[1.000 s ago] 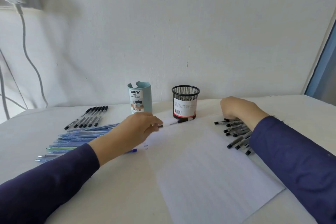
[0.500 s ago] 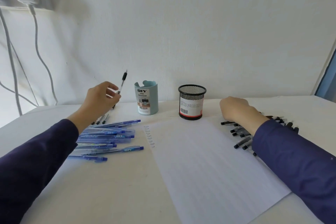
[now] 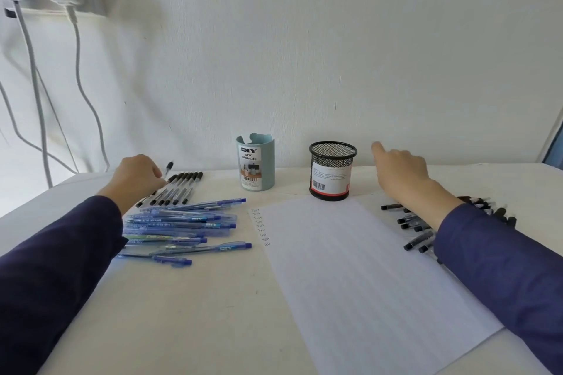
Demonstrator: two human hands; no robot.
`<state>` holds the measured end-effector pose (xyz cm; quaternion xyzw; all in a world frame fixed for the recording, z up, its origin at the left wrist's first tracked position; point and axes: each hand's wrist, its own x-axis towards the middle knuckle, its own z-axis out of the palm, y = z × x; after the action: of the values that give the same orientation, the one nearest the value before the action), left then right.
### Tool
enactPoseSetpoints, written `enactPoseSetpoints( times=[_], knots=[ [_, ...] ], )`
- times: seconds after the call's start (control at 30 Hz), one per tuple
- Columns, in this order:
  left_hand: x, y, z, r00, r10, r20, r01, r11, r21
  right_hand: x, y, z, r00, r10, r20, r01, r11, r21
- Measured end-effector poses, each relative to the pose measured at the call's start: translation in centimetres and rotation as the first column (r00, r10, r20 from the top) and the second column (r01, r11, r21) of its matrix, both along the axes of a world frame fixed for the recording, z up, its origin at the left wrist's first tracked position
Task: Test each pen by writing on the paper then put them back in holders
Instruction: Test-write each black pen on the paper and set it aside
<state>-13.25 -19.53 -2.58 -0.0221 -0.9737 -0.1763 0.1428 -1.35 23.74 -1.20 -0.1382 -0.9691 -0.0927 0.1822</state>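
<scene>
The right sleeve [image 3: 499,259] covers much of the black pens [image 3: 416,240] at the right. The left hand [image 3: 137,176] hides the lower barrel of its pen [image 3: 168,167]. The right hand [image 3: 402,170] is motion-blurred. The label print on the mesh holder [image 3: 332,155] is too small to read.

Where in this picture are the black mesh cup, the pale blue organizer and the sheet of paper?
black mesh cup [image 3: 332,174]: head view, on the white label on its wall.
pale blue organizer [image 3: 255,164]: head view, on its printed front label.
sheet of paper [image 3: 365,268]: head view, on its blank middle.

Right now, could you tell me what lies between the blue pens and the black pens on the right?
Only the paper, with handwriting down its left edge; the head view shows it.
</scene>
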Motion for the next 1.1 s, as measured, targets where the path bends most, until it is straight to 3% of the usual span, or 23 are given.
enactPoseSetpoints(
  times=[0.07,0.13,0.2,0.27,0.37,0.47,0.57,0.63,0.73,0.8,0.97,1.1],
  knots=[
    [-0.1,-0.1,-0.2,1.000,0.005,0.021,-0.005,1.000,-0.016,-0.1,-0.1,0.7,0.981,0.046,-0.191,-0.062,0.995,-0.078],
    [-0.1,0.0,-0.3,1.000,-0.001,0.031,0.002,0.999,-0.032,0.1,-0.2,1.6,0.902,0.125,-0.414,-0.214,0.961,-0.176],
    [-0.1,0.1,-0.3,0.999,0.004,0.044,-0.002,0.999,-0.039,0.6,-0.9,3.0,0.859,0.157,-0.487,-0.321,0.907,-0.273],
    [0.0,0.2,-0.3,0.998,0.015,0.063,-0.012,0.998,-0.053,1.1,-1.9,4.4,0.868,0.152,-0.473,-0.398,0.782,-0.479],
    [0.1,0.3,-0.5,0.996,0.019,0.087,-0.016,0.999,-0.036,1.7,-3.8,6.1,0.884,0.175,-0.433,-0.462,0.459,-0.759],
    [-0.2,0.4,-0.6,0.996,0.004,0.085,-0.003,1.000,-0.012,1.9,-5.0,6.2,0.882,0.237,-0.408,-0.469,0.355,-0.809],
    [-0.4,0.5,-0.5,0.996,-0.009,0.089,0.009,1.000,0.003,2.4,-6.2,5.8,0.810,0.347,-0.472,-0.554,0.193,-0.810],
    [-0.4,0.2,-0.6,0.997,0.013,0.081,-0.011,0.999,-0.031,3.1,-6.9,5.8,0.782,0.430,-0.452,-0.559,0.163,-0.813],
    [-1.0,-0.8,-1.0,0.992,0.065,0.107,-0.057,0.995,-0.077,3.5,-7.6,5.6,0.809,0.474,-0.347,-0.478,0.188,-0.858],
    [-1.2,-1.0,-0.9,0.988,0.069,0.135,-0.056,0.994,-0.097,3.5,-7.9,5.5,0.825,0.493,-0.276,-0.393,0.150,-0.907],
    [-1.3,-0.3,-0.6,0.984,0.038,0.175,-0.001,0.978,-0.210,3.9,-8.6,5.6,0.870,0.426,-0.250,-0.226,-0.106,-0.968],
    [-1.8,-0.3,-1.4,0.986,0.054,0.155,-0.023,0.980,-0.198,3.8,-8.8,5.2,0.889,0.376,-0.262,-0.174,-0.253,-0.952]
  ],
)
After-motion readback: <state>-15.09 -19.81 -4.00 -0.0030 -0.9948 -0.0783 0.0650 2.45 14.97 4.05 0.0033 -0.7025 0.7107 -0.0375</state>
